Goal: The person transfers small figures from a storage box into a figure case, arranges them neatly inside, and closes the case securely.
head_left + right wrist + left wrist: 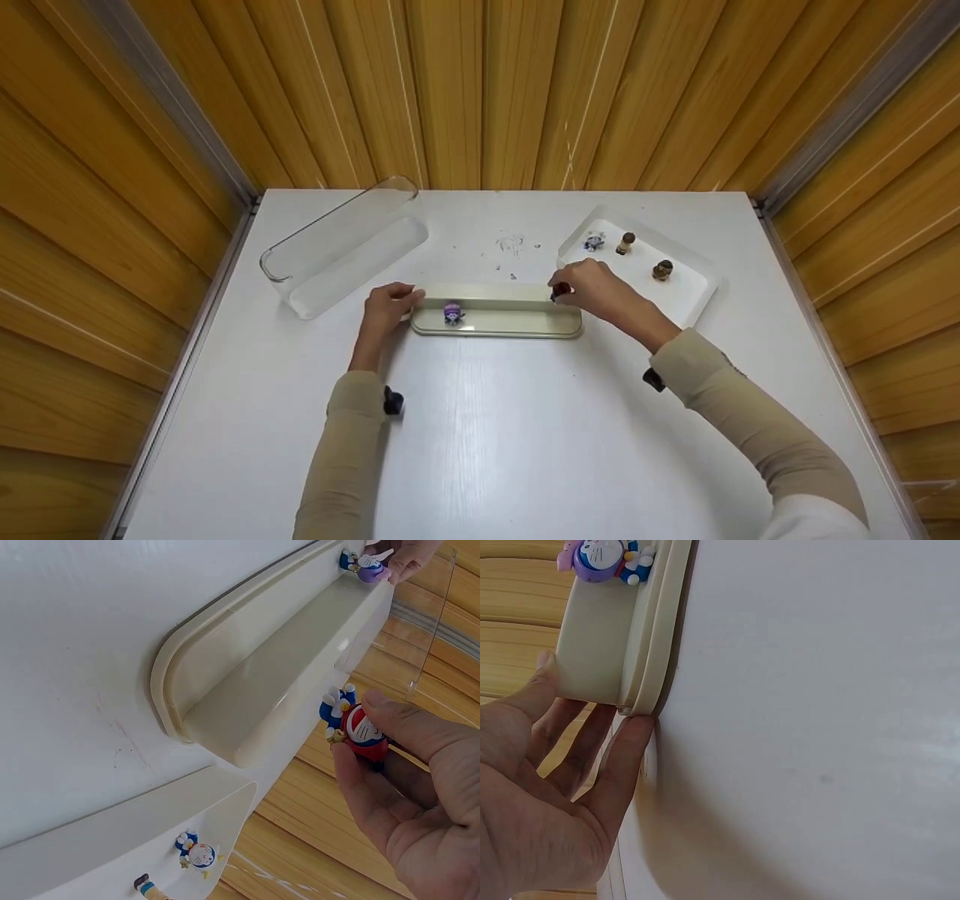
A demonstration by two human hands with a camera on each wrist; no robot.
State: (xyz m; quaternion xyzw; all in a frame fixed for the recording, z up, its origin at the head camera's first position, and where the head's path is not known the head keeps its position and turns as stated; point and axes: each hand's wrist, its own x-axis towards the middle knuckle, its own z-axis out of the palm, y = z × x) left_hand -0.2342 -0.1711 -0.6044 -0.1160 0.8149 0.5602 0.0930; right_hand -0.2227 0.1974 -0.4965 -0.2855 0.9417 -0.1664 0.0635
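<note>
In the middle of the white worktop (pixel 487 435) lies a long cream box (pixel 517 328), with its open side showing. The left hand (pixel 388 304) holds the left end of this box, with the thumb and the fingers at different corners. A purple figurine (pixel 452 314) is inside, near that same end. The right hand (pixel 592 286) pinches a red and blue figurine (pixel 361 727) between thumb and fingers, near the right end of the box. On the right, a white tray (pixel 694 281) contains a blue-white figurine (pixel 593 242) and two brownish figurines (pixel 662 271). On the left stands a transparent container (pixel 356 270).
</note>
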